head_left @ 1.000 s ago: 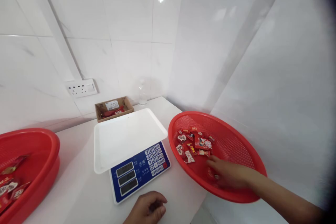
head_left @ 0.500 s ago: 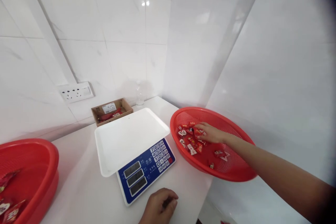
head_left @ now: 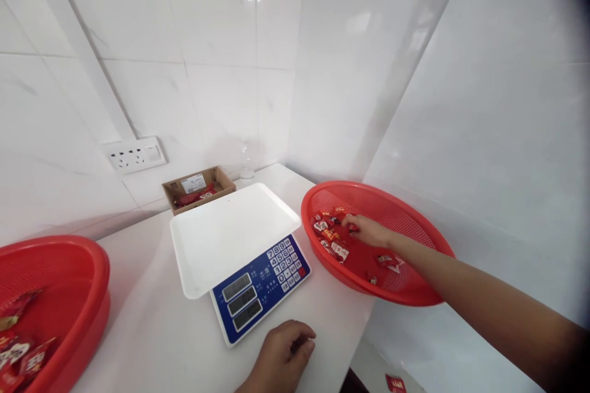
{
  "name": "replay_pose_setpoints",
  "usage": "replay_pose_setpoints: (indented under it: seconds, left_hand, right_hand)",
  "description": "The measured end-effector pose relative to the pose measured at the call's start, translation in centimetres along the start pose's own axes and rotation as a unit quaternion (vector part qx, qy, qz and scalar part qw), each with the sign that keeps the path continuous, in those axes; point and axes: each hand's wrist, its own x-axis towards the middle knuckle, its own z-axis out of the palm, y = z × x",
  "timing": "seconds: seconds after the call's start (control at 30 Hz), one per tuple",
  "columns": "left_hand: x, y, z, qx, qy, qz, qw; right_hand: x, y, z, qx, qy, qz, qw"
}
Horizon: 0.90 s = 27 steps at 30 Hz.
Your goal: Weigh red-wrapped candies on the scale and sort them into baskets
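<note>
Red packets (head_left: pixel 328 234) lie in the red basket (head_left: pixel 362 263) by my right hand (head_left: pixel 370 232), whose grip I cannot tell, while my left hand (head_left: pixel 284 351) curls loosely open.

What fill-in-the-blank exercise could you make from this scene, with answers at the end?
The person's right hand is inside the perforated red plastic basket on the ____ side of the flat white rectangular tray.
The curled left hand is near the digital scale, whose keypad panel is coloured ____.
Counting the other red plastic basket at the picture's left edge, ____ red baskets show.

Answers: right; blue; two.
</note>
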Motion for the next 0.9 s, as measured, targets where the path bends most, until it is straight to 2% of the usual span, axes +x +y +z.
replay_pose_setpoints:
  seconds: [0.17,0.27,0.37,0.5,0.67,0.77,0.9]
  left_hand:
    - [0.0,-0.4,0.0,0.008,0.003,0.014,1.0]
    - [0.1,-0.5,0.1,0.017,-0.002,0.016,1.0]
    - [0.0,-0.3,0.1,0.022,0.0,0.009,1.0]
    - [-0.4,0.2,0.1,0.023,0.013,-0.006,1.0]
    - [-0.5,0.4,-0.2,0.011,0.003,-0.011,1.0]
    - [-0.4,0.3,-0.3,0.01,-0.011,-0.018,1.0]
    - [-0.4,-0.2,-0.3,0.012,-0.038,-0.043,0.998]
  right_hand:
    - [-0.5,-1.9,-2.2,0.146,0.012,0.055,0.988]
    - [-0.6,-4.7,-3.0,0.225,0.045,0.071,0.971]
    - [-0.1,-8.5,-3.0,0.292,0.069,0.051,0.952]
    - [1.5,-14.5,-1.0,0.348,0.059,-0.007,0.936]
    - [3.4,-21.3,3.8,0.335,0.009,-0.081,0.939]
    - [4.0,-23.8,6.1,0.3,-0.002,-0.122,0.946]
    - [4.4,-24.8,7.2,0.241,0.014,-0.15,0.959]
